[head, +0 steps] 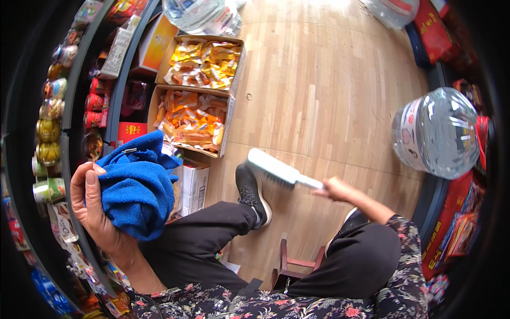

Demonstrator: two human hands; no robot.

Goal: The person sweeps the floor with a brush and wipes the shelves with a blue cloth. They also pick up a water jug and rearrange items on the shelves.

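My left hand (97, 203) grips a bunched blue cloth (137, 195), raised beside the shelves at the left. In my right hand (338, 189) is the grey handle of a white brush (275, 165) with dark bristles facing down. The brush hangs over the floor near my left shoe (251, 191), its outline slightly blurred. Just beyond the blue cloth stand two open cardboard boxes of wrapped snacks; the nearer box (229, 127) holds orange packets, and the farther box (240, 63) holds yellow ones.
Shelves (119, 91) with jars and packets line the left side. A large water bottle (442, 131) stands at the right, with more bottles (203, 16) at the far end. A white carton (195, 187) sits by my left leg. A wooden stool (301, 262) is under me on the wood-patterned floor (318, 99).
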